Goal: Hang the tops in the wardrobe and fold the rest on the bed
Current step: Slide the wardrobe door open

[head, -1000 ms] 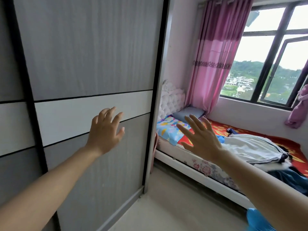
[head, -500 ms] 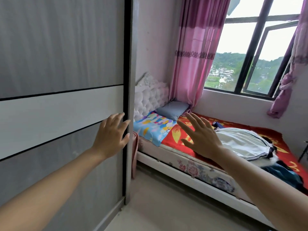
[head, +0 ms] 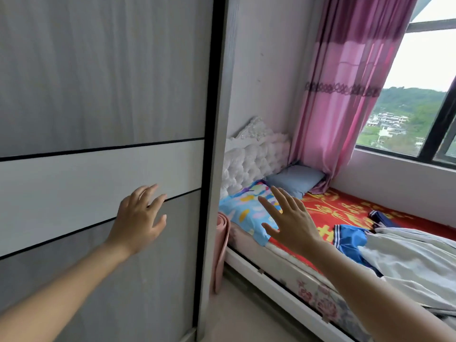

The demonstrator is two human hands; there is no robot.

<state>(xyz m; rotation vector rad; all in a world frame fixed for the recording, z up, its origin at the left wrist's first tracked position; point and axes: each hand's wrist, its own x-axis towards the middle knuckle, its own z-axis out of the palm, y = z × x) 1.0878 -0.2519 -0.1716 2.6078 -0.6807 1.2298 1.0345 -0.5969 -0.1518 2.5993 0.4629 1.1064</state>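
The wardrobe's grey and white sliding door (head: 98,95) fills the left half of the view and is closed. My left hand (head: 138,220) is raised in front of its lower panels, fingers spread and empty, close to the door's right edge. My right hand (head: 288,223) hovers open, fingers spread, over the near side of the bed (head: 306,287). On the bed lie a white garment (head: 407,255), a blue garment with white stripes (head: 350,240) and a dark blue piece (head: 377,215).
A white tufted headboard (head: 254,156), a blue pillow (head: 296,180) and a patterned blue sheet (head: 246,211) sit at the bed's head. A pink rolled mat (head: 220,250) leans between wardrobe and bed. A pink curtain (head: 350,95) hangs beside the window (head: 419,107).
The view has moved closer to the wardrobe's right edge and the bed. Both hands stay raised, spread and empty.
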